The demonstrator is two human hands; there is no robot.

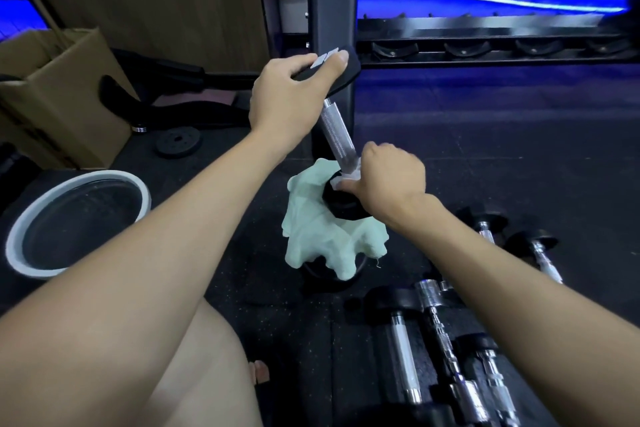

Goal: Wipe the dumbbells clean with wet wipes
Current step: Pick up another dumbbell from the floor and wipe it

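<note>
A dumbbell (337, 133) with black ends and a knurled chrome handle stands tilted on end in the middle of the view. My left hand (291, 97) grips its upper black head. Its lower head (341, 206) sits on a pale green cloth (311, 239) draped over a dark object. My right hand (389, 180) pinches a white wet wipe (343, 180) and presses it where the handle meets the lower head.
Several more dumbbells (446, 333) lie on the black rubber floor at the lower right. A white-rimmed basin (20, 236) stands at the left, a cardboard box (59, 97) behind it. A dark rack post (332, 10) and its shelf rise close behind the dumbbell. A small weight plate (178, 141) lies beside the box.
</note>
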